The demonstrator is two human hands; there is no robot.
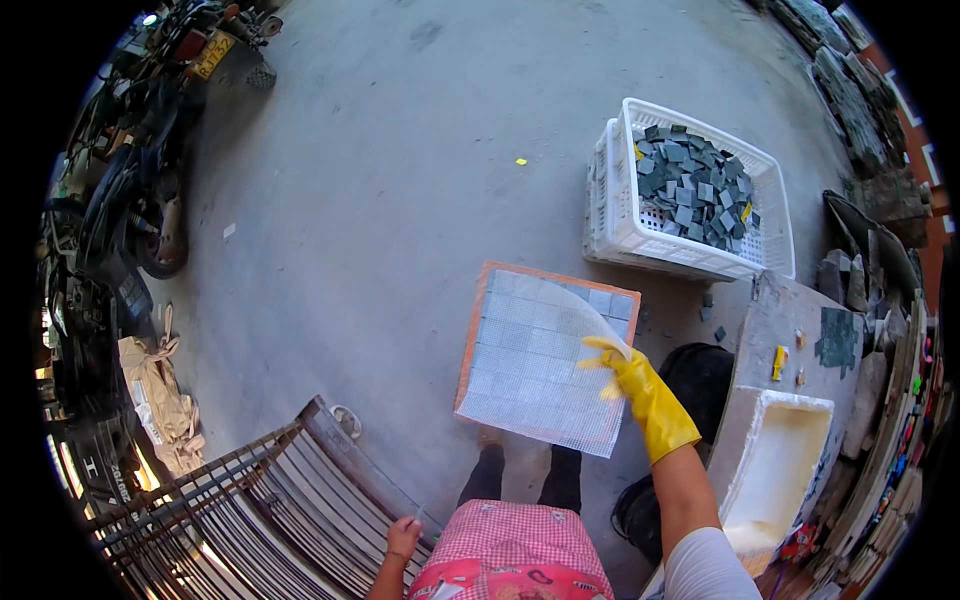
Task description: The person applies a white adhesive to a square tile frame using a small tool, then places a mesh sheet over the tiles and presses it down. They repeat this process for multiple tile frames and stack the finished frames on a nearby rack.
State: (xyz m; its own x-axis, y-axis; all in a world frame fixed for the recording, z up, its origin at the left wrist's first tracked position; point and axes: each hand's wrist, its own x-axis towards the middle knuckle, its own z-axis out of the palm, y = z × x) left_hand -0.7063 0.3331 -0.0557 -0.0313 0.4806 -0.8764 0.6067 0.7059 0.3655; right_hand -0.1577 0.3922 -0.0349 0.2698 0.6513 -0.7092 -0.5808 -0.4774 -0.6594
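In front of my legs is a square board with an orange rim (473, 345), bearing rows of grey-blue square tiles (600, 301). A white mesh sheet (535, 360) lies over most of the tiles, its upper right corner curled back and baring a few. My right hand (625, 372), in a yellow rubber glove, is closed at that curled corner; its fingertips are slightly blurred. My bare left hand (403, 537) is lower, beside the slatted metal rack, fingers curled. A small pale sliver shows at its fingertips, too small to name.
White plastic crates (625, 225) stand stacked at the far right, the top one holding loose dark tiles (695, 185). Nearer are a white foam box (780, 470) and a black bucket (697, 385). The slatted metal rack (290, 480) is lower left; motorcycles (150, 215) line the left.
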